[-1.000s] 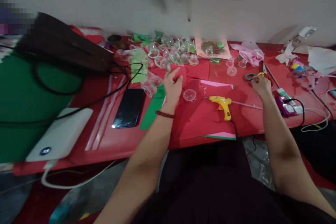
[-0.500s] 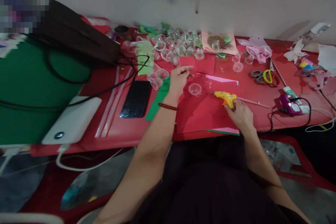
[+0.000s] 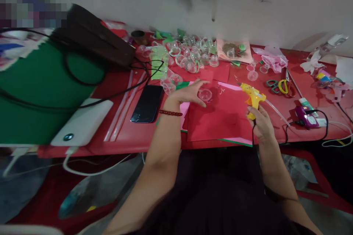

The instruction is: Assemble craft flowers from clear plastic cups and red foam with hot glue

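My right hand [image 3: 261,120] is wrapped round the handle of a yellow hot glue gun [image 3: 251,95], lifted a little with its nozzle to the upper left. A clear glue stick [image 3: 277,112] trails from its back. My left hand [image 3: 193,93] has its thumb and fingers spread beside a small clear plastic cup [image 3: 205,95]; whether it touches the cup I cannot tell. The cup rests on red paper sheets [image 3: 220,121], with pink and green sheets showing at their edges. A bead bracelet [image 3: 170,113] circles my left wrist.
Many clear plastic cups [image 3: 194,54] crowd the back by the wall. Scissors [image 3: 284,86] and a purple adapter [image 3: 306,116] lie at right. On the left are a phone [image 3: 147,103], clear glue sticks [image 3: 121,110], a white power bank [image 3: 82,123] and a dark bag [image 3: 99,38].
My right hand left the scissors, took hold of the glue gun and raised it, tilting it. My left hand came down from the red paper piece to the clear cup, its fingers spreading.
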A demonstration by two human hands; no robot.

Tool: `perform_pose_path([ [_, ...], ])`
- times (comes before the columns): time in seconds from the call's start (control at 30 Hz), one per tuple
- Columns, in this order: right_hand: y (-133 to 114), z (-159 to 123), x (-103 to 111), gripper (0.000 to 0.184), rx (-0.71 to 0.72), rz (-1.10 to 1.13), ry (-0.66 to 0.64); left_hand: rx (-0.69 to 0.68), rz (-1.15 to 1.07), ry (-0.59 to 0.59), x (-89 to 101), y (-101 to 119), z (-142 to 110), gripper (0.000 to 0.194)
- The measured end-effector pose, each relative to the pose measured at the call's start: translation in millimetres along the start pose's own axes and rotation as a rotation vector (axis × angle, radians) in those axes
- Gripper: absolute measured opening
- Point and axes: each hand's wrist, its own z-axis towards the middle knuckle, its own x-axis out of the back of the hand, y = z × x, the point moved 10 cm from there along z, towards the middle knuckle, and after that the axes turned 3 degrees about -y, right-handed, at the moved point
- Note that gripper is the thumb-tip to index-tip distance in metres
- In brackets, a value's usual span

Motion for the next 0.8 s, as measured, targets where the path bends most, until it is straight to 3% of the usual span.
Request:
perform_pose_path([
  [0.13, -30.4, 2.5, -43.8, 0.040, 0.012, 0.136, -0.179, 0.027, 0.117, 0.068, -6.1, -8.1, 14.3, 0.065],
  [0.23, -55.3, 22.6, -77.8, 0.040, 0.100, 0.104, -0.328, 0.042, 0.101, 0.168, -5.2, -7.8, 21.1, 0.056],
  [0.33, -64.7, 55.1, -98.0, 0.041, 0.194, -0.025, -0.370, -0.030, -0.033, 0.271, -4.6, 7.4, 21.4, 0.053],
  [0.47, -46.1, 89.1, -101.9, 0.039, 0.196, -0.130, -0.268, -0.113, -0.144, 0.414, -4.2, 29.4, 16.4, 0.056],
  [0.63, -13.7, 87.7, -109.6, 0.046, 0.120, -0.096, -0.268, -0.115, -0.088, 0.459, -11.2, 44.4, 14.3, 0.049],
  [0.8, -12.9, 82.0, -106.5, 0.035, 0.150, -0.054, -0.227, -0.049, -0.478, 0.418, -25.4, 34.0, 17.7, 0.054],
])
